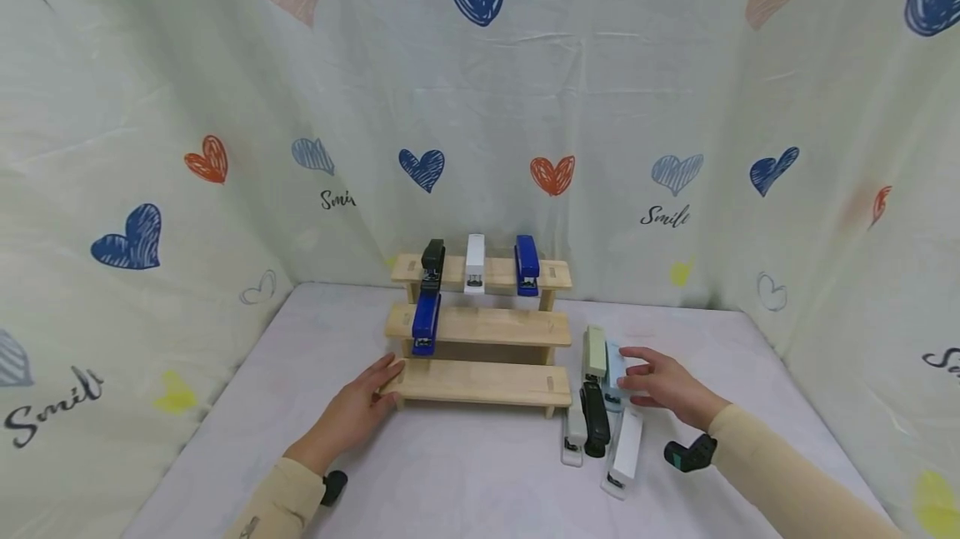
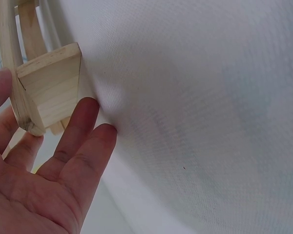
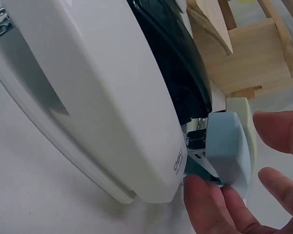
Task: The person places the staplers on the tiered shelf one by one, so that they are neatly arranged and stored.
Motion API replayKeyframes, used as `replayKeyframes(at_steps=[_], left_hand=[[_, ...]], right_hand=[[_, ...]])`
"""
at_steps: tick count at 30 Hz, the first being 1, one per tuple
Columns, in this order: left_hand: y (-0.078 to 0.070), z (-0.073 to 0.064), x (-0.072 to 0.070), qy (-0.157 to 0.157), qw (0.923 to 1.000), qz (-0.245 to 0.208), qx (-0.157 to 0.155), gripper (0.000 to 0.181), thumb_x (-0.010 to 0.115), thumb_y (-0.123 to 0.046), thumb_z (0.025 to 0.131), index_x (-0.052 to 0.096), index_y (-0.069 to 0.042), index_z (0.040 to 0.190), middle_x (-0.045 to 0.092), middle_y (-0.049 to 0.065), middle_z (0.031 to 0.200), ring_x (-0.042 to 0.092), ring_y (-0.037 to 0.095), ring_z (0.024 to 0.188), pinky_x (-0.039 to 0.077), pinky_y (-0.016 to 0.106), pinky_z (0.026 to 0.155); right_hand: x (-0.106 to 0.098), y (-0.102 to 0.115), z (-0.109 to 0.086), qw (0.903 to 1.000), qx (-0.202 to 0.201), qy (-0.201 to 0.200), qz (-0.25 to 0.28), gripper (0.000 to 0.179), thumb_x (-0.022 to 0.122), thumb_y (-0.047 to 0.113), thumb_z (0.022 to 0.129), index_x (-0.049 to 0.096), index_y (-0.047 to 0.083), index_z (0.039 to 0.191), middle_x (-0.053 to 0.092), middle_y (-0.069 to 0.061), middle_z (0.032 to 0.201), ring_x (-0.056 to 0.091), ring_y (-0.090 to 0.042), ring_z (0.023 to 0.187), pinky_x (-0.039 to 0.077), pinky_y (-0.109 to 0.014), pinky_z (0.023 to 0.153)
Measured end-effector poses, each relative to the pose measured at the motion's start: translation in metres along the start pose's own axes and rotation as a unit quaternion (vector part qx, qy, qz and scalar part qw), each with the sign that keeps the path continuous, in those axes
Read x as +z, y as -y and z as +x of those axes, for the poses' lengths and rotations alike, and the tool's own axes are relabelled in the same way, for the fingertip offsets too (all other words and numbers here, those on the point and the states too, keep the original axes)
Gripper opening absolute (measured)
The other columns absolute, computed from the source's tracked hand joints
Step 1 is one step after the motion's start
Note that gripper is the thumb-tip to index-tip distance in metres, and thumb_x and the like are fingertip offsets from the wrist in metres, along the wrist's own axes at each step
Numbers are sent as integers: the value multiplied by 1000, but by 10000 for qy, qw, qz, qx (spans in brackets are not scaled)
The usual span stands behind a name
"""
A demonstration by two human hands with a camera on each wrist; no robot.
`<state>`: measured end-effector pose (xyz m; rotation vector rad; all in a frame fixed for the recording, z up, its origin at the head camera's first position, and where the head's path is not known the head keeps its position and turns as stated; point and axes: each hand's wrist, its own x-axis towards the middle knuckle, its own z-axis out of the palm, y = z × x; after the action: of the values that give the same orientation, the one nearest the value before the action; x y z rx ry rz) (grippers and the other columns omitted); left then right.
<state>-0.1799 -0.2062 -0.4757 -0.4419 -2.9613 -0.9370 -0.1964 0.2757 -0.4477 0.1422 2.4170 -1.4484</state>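
Note:
My left hand holds the left end of the bottom board of a three-step wooden rack; in the left wrist view thumb and fingertips lie around that board end, the other fingers spread. On the table to the right, my right hand reaches over a light blue stapler. Its lower fingertips are at the stapler's base, and the upper ones stand apart from it. Close around lie a pale green stapler, a black stapler, a large white stapler and a smaller white stapler.
On the rack's top step stand a black stapler, a white stapler and a blue stapler. Another blue stapler sits at the left of the middle step. A curtain with printed hearts surrounds the white-covered table.

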Motion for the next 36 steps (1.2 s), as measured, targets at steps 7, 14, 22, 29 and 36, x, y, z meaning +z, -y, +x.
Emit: replayKeyframes(at_steps=[7, 14, 22, 29, 36], left_hand=[[-2, 0, -2, 21, 10000, 0, -24, 53, 63, -18, 100, 47, -5, 149, 34, 17, 158, 43, 41, 135, 41, 54, 104], [-1, 0, -2, 2, 10000, -43, 6, 53, 63, -18, 100, 47, -5, 148, 34, 17, 157, 44, 41, 134, 42, 54, 103], [0, 0, 0, 23, 10000, -52, -75, 53, 63, -18, 100, 47, -6, 149, 34, 16, 158, 43, 40, 135, 43, 54, 103], [-1, 0, -1, -8, 10000, -11, -44, 53, 64, -17, 99, 47, -5, 148, 34, 17, 157, 42, 41, 136, 41, 55, 104], [-1, 0, -1, -35, 10000, -10, 22, 52, 64, -17, 99, 48, -4, 147, 35, 18, 156, 42, 41, 136, 40, 55, 104]], right_hand=[[6, 0, 9, 9996, 171, 139, 148, 70, 70, 11, 93, 33, 2, 152, 39, -37, 139, 60, -38, 111, 55, -49, 88], [7, -2, 12, 9976, 249, 269, 587, 74, 69, 7, 93, 28, 4, 155, 30, -39, 144, 58, -38, 113, 54, -48, 90], [7, -3, 11, 9934, 221, 365, 1066, 72, 67, 0, 92, 29, 2, 154, 24, -38, 147, 53, -42, 118, 51, -52, 94], [7, -6, 11, 9904, 170, 424, 1307, 71, 64, 0, 93, 29, 1, 154, 20, -38, 149, 56, -40, 115, 49, -53, 96], [8, -7, 11, 9887, 148, 437, 1429, 71, 64, -1, 93, 29, 1, 154, 18, -39, 150, 56, -39, 115, 49, -54, 97]])
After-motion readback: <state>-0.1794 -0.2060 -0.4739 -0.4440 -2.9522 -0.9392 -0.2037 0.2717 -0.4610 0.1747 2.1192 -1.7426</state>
